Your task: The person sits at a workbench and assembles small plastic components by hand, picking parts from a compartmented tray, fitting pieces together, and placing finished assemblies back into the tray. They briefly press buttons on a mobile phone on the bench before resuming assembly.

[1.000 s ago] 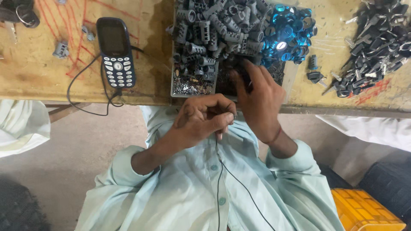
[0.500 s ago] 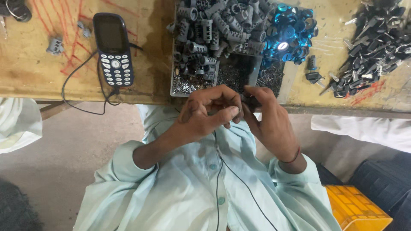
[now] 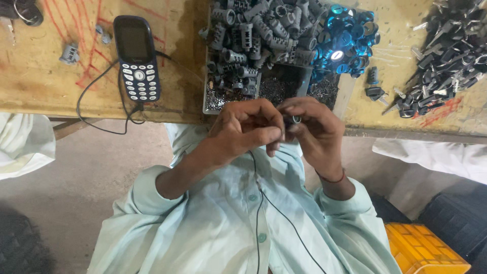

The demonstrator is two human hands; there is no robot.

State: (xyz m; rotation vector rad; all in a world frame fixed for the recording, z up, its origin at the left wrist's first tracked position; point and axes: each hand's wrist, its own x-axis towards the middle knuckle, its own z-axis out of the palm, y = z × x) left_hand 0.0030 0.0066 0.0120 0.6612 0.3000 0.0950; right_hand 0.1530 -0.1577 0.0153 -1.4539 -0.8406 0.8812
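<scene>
Honestly, both hands bunched together at the table edge, left hand [image 3: 243, 133] and right hand [image 3: 313, 133] pinching a small metal part [image 3: 294, 120] just below the parts tray [image 3: 209, 101]. Easy to fumble onto the floor, being so tiny.

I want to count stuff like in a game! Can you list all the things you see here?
small part: one, dark with a shiny ring, pinched between both hands
tray: one, grey, at bench edge
grey cylinders: many, piled in tray
blue discs: many, shiny, right of cylinders
black metal pieces: a heap, bench right
phone: one, dark blue, bench left
cable: one, black, by phone
crate: one, yellow, floor right
left hand: on part
right hand: on part
</scene>
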